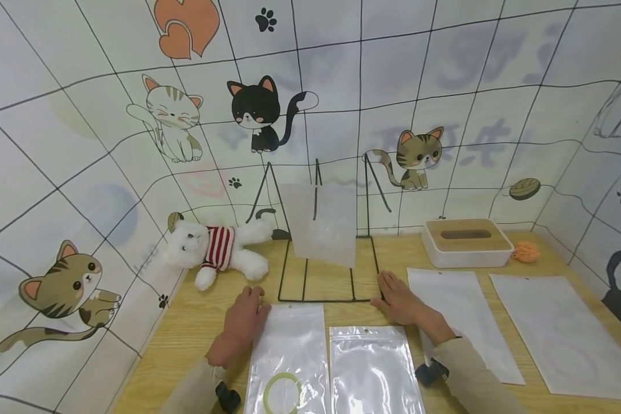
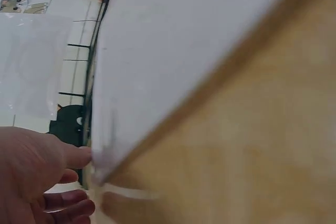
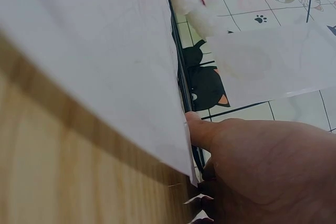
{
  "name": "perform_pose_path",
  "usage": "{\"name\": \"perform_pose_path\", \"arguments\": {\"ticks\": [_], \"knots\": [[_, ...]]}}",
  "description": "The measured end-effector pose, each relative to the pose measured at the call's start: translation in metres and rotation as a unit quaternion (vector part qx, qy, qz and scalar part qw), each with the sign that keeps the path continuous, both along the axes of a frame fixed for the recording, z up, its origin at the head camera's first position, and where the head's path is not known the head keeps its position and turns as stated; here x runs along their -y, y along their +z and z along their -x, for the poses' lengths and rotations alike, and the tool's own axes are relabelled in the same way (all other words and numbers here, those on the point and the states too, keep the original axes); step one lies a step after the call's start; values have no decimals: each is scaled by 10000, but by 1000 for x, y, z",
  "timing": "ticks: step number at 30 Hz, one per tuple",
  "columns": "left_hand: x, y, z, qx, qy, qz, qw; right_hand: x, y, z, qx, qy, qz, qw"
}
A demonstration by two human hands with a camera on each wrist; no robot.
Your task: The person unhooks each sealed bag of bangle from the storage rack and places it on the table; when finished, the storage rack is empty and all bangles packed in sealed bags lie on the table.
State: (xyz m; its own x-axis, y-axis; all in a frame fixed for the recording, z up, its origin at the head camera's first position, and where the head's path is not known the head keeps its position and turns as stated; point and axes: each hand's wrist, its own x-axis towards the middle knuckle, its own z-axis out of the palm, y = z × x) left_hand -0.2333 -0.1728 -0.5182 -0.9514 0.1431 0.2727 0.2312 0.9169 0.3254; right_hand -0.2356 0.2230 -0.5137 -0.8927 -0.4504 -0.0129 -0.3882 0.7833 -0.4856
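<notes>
Flat on the table, my left hand (image 1: pixel 244 319) lies beside the top left corner of a clear zip bag (image 1: pixel 290 351), its thumb right at the bag's edge in the left wrist view. My right hand (image 1: pixel 401 299) rests at the front right corner of a black wire display rack (image 1: pixel 318 301), fingers mostly straight; its thumb (image 3: pixel 197 124) is right at the rack's bar in the right wrist view. A translucent bag (image 1: pixel 323 230) hangs from the rack's middle hook. Between my forearms lies a second zip bag (image 1: pixel 370 368). A yellow-green ring (image 1: pixel 282 394) shows on the left bag.
A white plush toy (image 1: pixel 219 247) in a striped shirt lies left of the rack. At the back right stand a tissue box (image 1: pixel 466 244) and an orange pompom-like item (image 1: pixel 525 252). Two white sheet-like packets (image 1: pixel 460 316) (image 1: pixel 564 333) lie on the right.
</notes>
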Motion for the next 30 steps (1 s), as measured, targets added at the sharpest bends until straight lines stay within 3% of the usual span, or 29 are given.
{"name": "perform_pose_path", "arguments": {"ticks": [4, 7, 12, 19, 24, 30], "knots": [[0, 12, 11, -111, -230, -71, 9996, 0, -1, 0, 19, 3, 2, 10000], [-5, 26, 15, -205, -438, -601, 9970, 0, -1, 0, 41, -22, -24, 10000], [-17, 48, 19, -551, -757, -1648, 9819, 0, 1, -1, 9, -5, 8, 10000], [-37, 71, 36, -684, -935, -2404, 9637, 0, -1, -1, 1, -36, -9, 10000], [-50, 88, 54, -977, -1053, -2921, 9455, 0, -2, -1, -26, -21, 12, 10000], [-68, 107, 72, -946, -944, -3878, 9120, 2, -3, -2, -42, -55, 60, 10000]]}}
